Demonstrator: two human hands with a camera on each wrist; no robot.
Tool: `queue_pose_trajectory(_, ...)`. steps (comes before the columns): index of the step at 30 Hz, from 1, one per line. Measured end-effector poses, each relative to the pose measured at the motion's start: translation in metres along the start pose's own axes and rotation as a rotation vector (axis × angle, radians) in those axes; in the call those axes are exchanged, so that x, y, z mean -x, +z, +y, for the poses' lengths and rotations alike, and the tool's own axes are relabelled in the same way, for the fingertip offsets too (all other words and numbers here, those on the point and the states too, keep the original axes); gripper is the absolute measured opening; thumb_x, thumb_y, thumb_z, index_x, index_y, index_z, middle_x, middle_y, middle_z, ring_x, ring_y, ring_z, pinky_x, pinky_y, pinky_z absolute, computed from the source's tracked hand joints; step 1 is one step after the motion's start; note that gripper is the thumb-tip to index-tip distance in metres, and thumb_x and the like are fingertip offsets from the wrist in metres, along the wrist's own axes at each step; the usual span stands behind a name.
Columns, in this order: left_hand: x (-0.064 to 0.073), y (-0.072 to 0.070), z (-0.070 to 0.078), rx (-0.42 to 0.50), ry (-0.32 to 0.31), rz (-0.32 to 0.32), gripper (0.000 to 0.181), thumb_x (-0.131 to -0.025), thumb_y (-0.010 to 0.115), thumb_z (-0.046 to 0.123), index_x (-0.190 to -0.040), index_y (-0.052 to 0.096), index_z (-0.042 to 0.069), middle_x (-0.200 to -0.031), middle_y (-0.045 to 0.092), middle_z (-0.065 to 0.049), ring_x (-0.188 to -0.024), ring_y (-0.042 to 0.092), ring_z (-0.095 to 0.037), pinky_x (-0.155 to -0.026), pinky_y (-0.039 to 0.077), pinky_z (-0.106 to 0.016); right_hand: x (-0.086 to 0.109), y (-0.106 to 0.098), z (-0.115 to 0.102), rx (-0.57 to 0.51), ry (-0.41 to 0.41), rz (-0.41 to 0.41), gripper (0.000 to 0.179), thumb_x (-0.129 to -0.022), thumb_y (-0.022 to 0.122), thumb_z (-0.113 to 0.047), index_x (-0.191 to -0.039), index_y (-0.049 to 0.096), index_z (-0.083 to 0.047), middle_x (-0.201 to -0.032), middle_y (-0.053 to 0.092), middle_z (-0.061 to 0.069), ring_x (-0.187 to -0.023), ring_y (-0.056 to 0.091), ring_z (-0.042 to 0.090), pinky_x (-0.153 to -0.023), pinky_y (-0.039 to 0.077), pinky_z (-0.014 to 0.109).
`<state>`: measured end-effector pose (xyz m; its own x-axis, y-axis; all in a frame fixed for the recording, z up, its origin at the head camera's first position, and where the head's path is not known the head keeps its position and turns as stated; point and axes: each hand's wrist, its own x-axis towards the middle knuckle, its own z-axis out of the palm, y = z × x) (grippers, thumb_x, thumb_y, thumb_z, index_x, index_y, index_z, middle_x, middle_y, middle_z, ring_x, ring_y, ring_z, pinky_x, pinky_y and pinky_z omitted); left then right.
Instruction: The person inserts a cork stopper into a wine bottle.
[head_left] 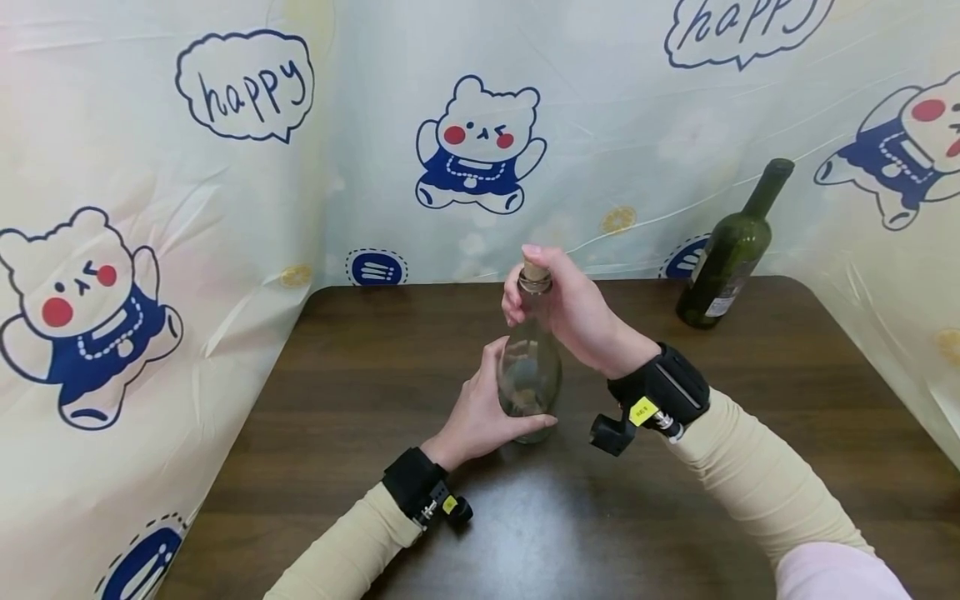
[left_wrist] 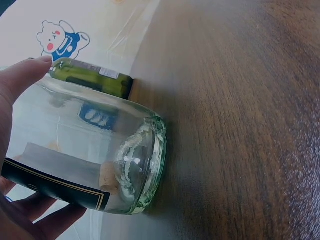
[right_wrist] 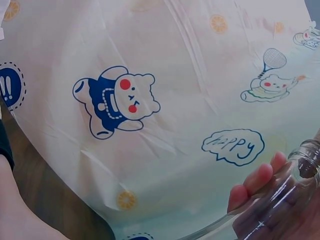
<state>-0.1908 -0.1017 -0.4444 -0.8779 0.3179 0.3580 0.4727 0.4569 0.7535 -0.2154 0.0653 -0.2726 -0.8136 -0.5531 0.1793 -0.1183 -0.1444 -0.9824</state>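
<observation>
A clear glass bottle (head_left: 529,379) stands upright near the middle of the table. My left hand (head_left: 474,417) grips its lower body, thumb on the near side. In the left wrist view the bottle (left_wrist: 75,135) has a dark label with gold lines, and a piece of cork (left_wrist: 108,177) shows through the glass near the base. At the top, a cork (head_left: 535,271) sits in the bottle's mouth. My right hand (head_left: 583,321) holds that cork, thumb over its top and curled fingers beside the neck. How deep the cork sits is hard to see.
A dark green wine bottle (head_left: 725,267) stands at the back right of the brown wooden table (head_left: 337,400). A pale curtain (head_left: 600,108) printed with bears hangs behind and along both sides of the table.
</observation>
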Motion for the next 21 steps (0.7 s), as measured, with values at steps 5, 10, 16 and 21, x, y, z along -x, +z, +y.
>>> queue_pose_trajectory(5,0.002,0.0,0.0,0.0,-0.013,0.002,0.112,-0.07,0.087,0.055,-0.157,0.021,0.028,-0.143,0.057,0.003,-0.117,0.062,-0.014,-0.096,0.053,-0.044,-0.001,-0.001,0.001,0.014,-0.014,-0.022,0.058,-0.108,0.024,-0.041,-0.076,0.055,-0.004,-0.071,0.053,0.005,-0.079,0.052,0.029,-0.096,0.044,0.045)
queue_pose_trajectory(10,0.001,0.002,-0.001,0.008,-0.024,-0.002,0.111,-0.071,0.085,0.057,-0.156,0.021,0.028,-0.144,0.056,0.005,-0.121,0.061,-0.013,-0.1,0.052,-0.046,0.005,-0.007,0.007,0.098,-0.017,0.0,0.063,-0.107,0.024,-0.055,-0.108,0.062,-0.004,-0.104,0.075,0.013,-0.11,0.064,0.029,-0.116,0.025,0.058)
queue_pose_trajectory(16,0.002,0.004,-0.003,0.004,-0.022,0.001,0.112,-0.07,0.085,0.058,-0.157,0.021,0.028,-0.144,0.057,0.004,-0.122,0.061,-0.013,-0.1,0.052,-0.045,0.024,-0.02,0.028,0.119,0.07,-0.01,0.082,-0.102,0.02,-0.068,-0.163,0.026,-0.014,-0.161,0.043,0.017,-0.153,0.029,0.027,-0.121,0.0,0.065)
queue_pose_trajectory(21,0.001,0.001,-0.003,-0.011,-0.006,0.014,0.114,-0.069,0.087,0.055,-0.157,0.022,0.026,-0.143,0.059,0.007,-0.119,0.063,-0.009,-0.099,0.053,-0.04,0.04,-0.035,0.056,0.198,0.132,0.014,0.07,-0.107,0.031,-0.051,-0.162,0.029,-0.007,-0.167,0.031,0.014,-0.154,0.023,0.033,-0.122,0.01,0.064)
